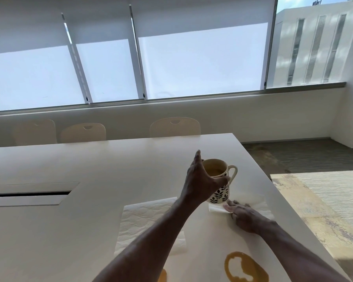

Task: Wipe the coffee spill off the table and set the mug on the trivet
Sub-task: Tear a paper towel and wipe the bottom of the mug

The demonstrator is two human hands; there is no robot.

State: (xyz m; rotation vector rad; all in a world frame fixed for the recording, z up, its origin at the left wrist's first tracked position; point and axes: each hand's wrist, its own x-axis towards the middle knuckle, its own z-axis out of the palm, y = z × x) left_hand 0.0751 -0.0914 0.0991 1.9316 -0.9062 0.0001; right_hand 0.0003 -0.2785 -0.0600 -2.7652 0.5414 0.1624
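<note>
The left grip (202, 180) curls round the mug (220, 193), just beside the right grip (247, 216), spread flat on a tissue (215, 209). Nearer the person than both grips, the coffee spill (255, 270) is not wiped yet.

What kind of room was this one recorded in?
Probably an office meeting room: a long white table with a cable hatch, matching chairs along its far side, and roller blinds over wide windows.
</note>
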